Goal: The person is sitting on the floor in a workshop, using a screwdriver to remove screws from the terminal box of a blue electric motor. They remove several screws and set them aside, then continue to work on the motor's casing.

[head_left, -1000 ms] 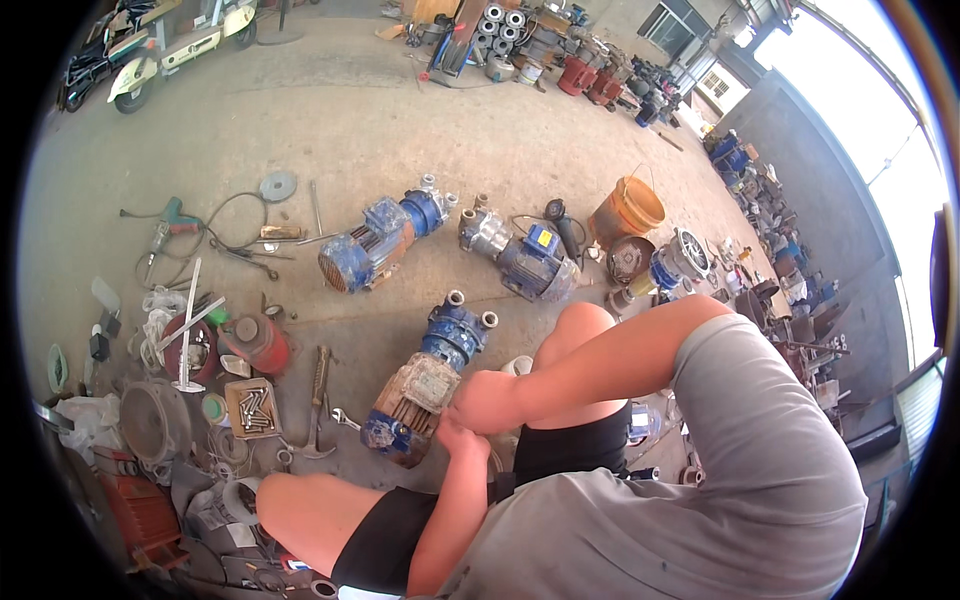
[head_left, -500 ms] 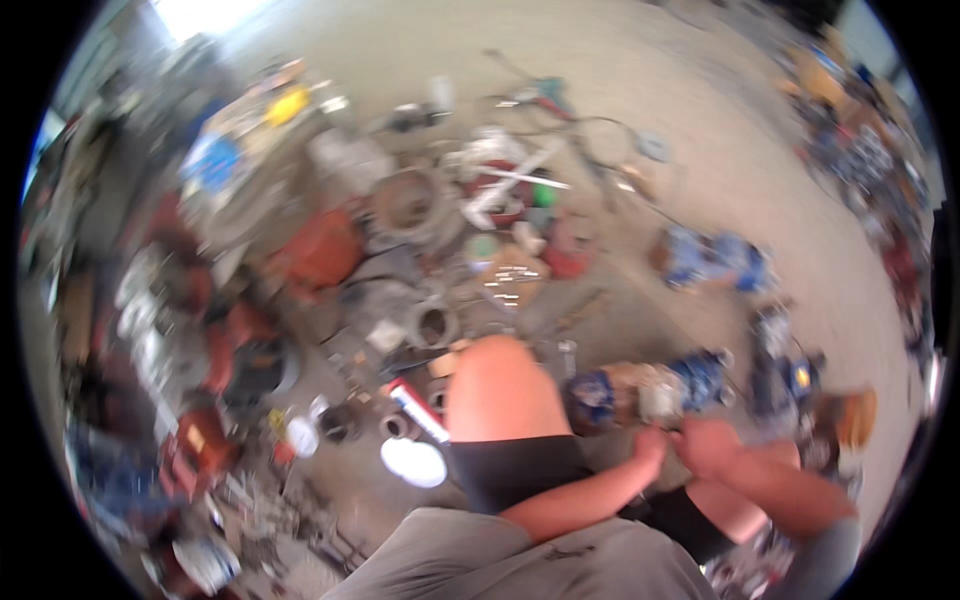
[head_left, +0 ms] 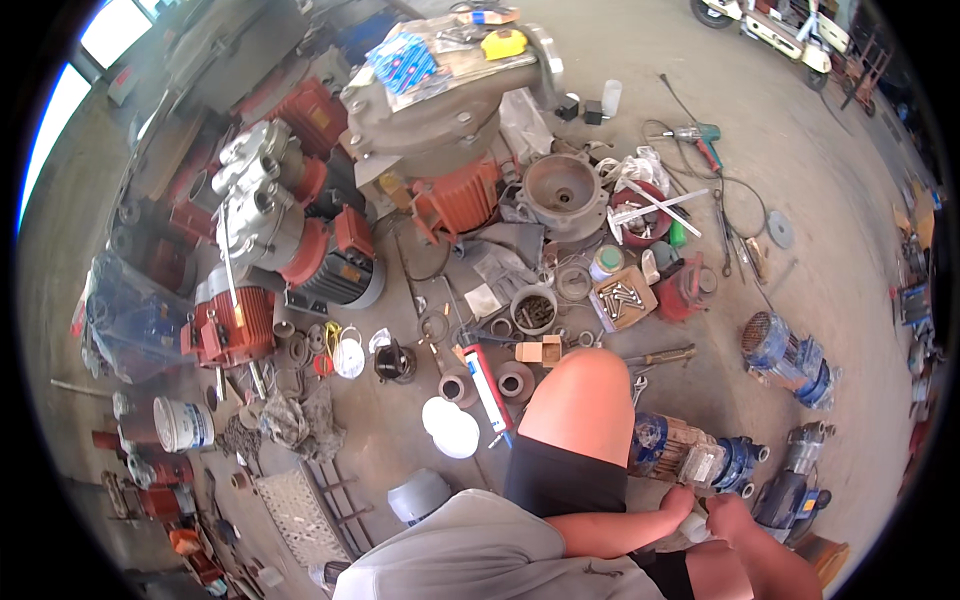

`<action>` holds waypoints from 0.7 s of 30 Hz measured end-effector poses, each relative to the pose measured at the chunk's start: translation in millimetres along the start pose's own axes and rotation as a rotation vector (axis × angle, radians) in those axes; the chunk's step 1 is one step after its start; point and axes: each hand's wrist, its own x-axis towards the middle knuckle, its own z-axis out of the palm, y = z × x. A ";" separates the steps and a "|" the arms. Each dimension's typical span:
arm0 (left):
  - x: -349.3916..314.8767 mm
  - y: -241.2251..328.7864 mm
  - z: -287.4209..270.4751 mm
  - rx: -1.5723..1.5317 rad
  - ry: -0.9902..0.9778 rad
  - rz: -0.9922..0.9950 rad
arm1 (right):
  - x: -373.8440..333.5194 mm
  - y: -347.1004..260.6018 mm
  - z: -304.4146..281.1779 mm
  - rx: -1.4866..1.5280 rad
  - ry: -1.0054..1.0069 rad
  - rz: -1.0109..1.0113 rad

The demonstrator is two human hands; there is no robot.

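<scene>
My left hand point(head_left: 679, 503) and my right hand point(head_left: 728, 516) are close together at the lower right, beyond my bent knee. Fingers on both look curled in. A small pale piece point(head_left: 696, 523) shows between them; its kind cannot be made out. Just beyond the hands a small pump with a brown ribbed motor and blue ends point(head_left: 675, 449) lies on its side on the floor. Its near side is close to my fingers, but whether they touch it is not plain. An open-ended wrench point(head_left: 639, 388) lies by the knee.
A red-and-white sealant tube point(head_left: 486, 390), a box of bolts point(head_left: 625, 298) and a can point(head_left: 534, 309) lie ahead. Large motors point(head_left: 335, 255) crowd the left. A corded power tool point(head_left: 697, 137) lies far off. Blue pumps point(head_left: 788, 360) stand to the right.
The view has swung left and sharpened, so the floor things appear farther right. My hands remain close together beside the small pump; a pale piece now shows between them.
</scene>
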 end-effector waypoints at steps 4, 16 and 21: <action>18.5 -26.3 1.3 0.310 0.048 0.269 | -19.3 -108.2 -67.2 -0.459 -0.030 -0.076; 12.2 -16.6 4.7 0.310 0.181 0.241 | 13.7 -39.9 -42.6 -0.072 -0.130 -0.031; 11.9 -18.8 2.7 0.644 0.001 0.290 | -17.4 -87.8 -56.3 -0.588 0.042 -0.215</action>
